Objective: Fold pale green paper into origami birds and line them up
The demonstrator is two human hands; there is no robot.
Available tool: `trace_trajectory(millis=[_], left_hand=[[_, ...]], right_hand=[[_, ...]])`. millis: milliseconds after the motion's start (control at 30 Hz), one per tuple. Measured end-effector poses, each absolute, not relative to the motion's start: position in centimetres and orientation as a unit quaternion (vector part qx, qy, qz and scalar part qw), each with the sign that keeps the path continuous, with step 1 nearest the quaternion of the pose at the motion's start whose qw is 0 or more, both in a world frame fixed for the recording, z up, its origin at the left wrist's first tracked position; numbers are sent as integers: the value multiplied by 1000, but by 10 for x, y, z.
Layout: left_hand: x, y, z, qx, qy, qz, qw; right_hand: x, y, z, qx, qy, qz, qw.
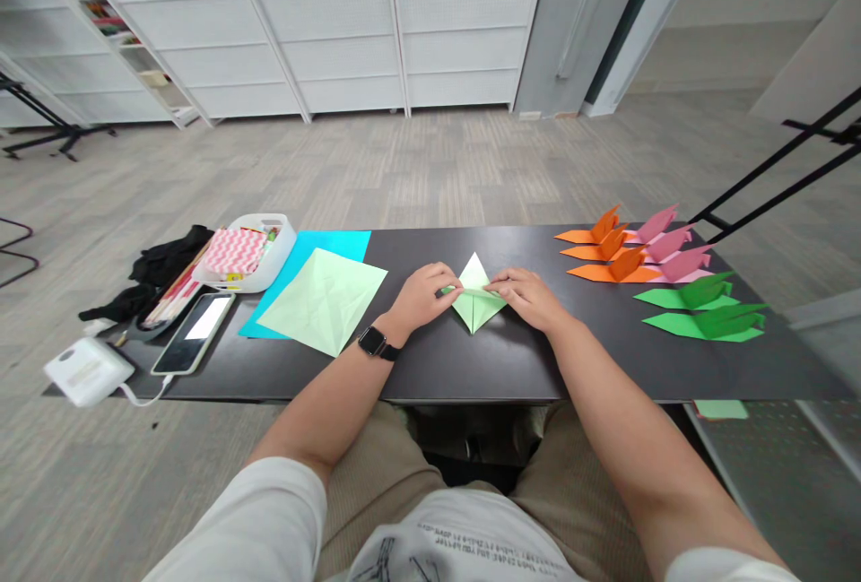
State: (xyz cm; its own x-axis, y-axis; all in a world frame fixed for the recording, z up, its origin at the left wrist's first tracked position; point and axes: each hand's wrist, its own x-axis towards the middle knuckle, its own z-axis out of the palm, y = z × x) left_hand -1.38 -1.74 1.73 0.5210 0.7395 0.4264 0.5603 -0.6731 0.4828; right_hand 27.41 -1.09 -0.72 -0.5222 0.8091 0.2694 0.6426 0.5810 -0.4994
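Observation:
A light green origami paper (473,313), folded into a kite-like diamond, lies on the dark table in front of me. My left hand (426,297) pinches its left corner between thumb and fingers. On the other side, my right hand (526,296) has its fingers closed on the right corner. A raised fold runs across the diamond between both hands, and its upper point sticks out beyond them. To the left, a creased light green sheet (324,299) rests on top of a blue sheet (363,241).
Folded paper birds stand at the right: orange (602,250), pink (665,246) and green (706,308). At the left are a white basket (279,250), a phone (195,335), a white power bank (90,371) with its cable, and black cloth (171,259). The dark table's (464,376) front edge meets my lap.

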Motion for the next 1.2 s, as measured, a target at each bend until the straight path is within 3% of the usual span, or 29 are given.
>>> trace_trajectory(millis=[467,933,1200], left_hand=[[-6,-22,14,838,458,288,72],[1,-15,4,816,534,213,53],[6,-24,18,846,445,239,172]], right_hand=[[257,-15,-8,-491,-836,58,238],[246,-22,-1,-486,-842,45,231],[257,-10,-12,-508,-790,149,310]])
